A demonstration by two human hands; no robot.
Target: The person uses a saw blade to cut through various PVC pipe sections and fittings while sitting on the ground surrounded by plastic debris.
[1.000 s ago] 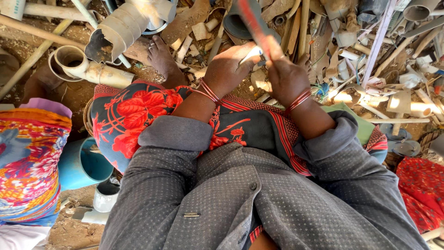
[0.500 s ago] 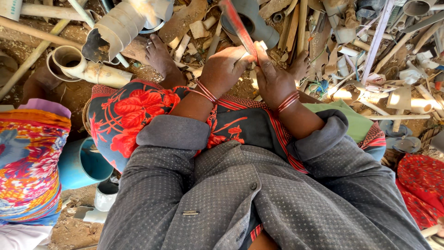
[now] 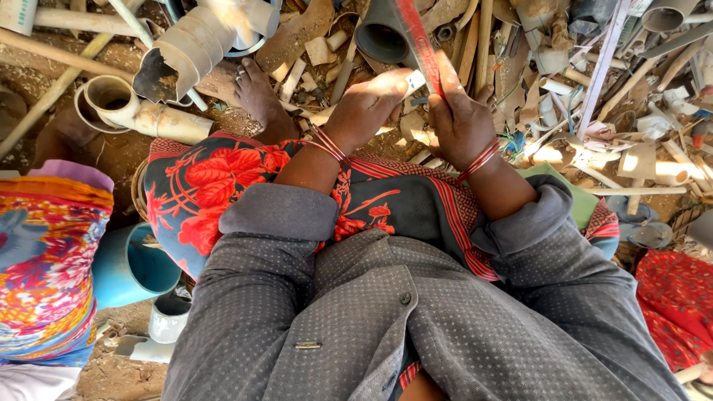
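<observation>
One red strip, its upper end running off the top edge, is standing between both hands, the right hand closing its grip around it, the left hand pinching a small white piece against it above scattered pipe scraps.

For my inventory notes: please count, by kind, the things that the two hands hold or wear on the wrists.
Long flat red plastic strip: 1
Small white plastic piece: 1
Sets of thin red wrist bangles: 2
Total: 4
</observation>
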